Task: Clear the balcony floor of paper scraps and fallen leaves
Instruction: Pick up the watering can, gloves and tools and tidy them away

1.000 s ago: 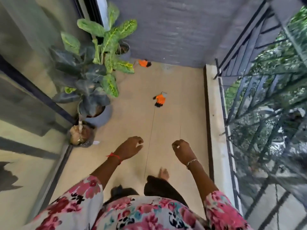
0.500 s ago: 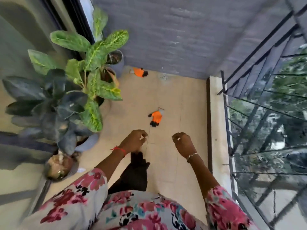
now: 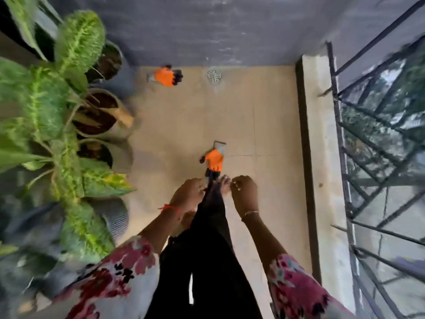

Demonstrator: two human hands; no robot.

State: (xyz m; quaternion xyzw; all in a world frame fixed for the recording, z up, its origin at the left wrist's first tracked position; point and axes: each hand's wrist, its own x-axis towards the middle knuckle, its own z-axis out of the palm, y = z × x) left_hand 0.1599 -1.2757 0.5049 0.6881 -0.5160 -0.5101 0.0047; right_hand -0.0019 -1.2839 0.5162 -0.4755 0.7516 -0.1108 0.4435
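Landmark: the near orange glove [image 3: 215, 161], which lies flat on the balcony floor [image 3: 184, 123] with its dark fingertips toward the person.
Balcony floor: beige tiles all around the near orange glove; the view is blurred, so small scraps on it I cannot make out.
Dry leaf [image 3: 125, 117]: yellow-brown, it hangs over the rim of a pot, to the left of the near orange glove and a little farther.
Brown speck [image 3: 319, 185]: on the pale ledge [image 3: 322, 134], right of the near orange glove; whether it is a leaf piece I cannot tell.
Left hand [image 3: 188, 194]: just below-left of the near orange glove, fingers curled, against the black trouser leg [image 3: 211, 215]; I cannot tell if it grips the cloth.
Right hand [image 3: 245, 192]: just below-right of the near orange glove, clenched in a loose fist, with no thing visible in it.
Bare foot [image 3: 225, 185]: between both hands, its toes just beside the glove's fingertips.
Far orange glove [image 3: 164, 76]: well beyond the near orange glove, at the foot of the grey wall [image 3: 207, 26], with the floor drain [image 3: 213, 75] near it.
Potted plants [image 3: 69, 111]: a row along the left of the near orange glove.
Railing [image 3: 368, 134]: dark metal bars, far right of the near orange glove, behind the ledge.
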